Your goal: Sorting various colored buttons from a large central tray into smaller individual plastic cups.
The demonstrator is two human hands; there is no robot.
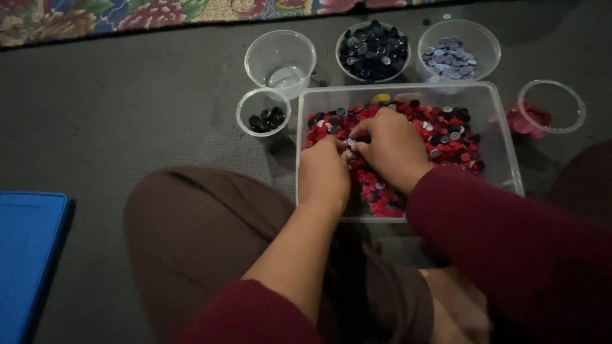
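Both hands (360, 156) in button-filled clear tub (503, 137), five cups (280, 54) beyond

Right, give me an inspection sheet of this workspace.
Surface: dark grey floor mat.
Job's things: clear tub of mostly red buttons; five clear cups: empty cup, dark buttons, lilac buttons, few black buttons, tipped cup by pink pieces.
Clutter: blue lid.
Hands: left hand and right hand in the buttons; grip unclear.
Cables: nothing seen.
Surroundings: floral rug.
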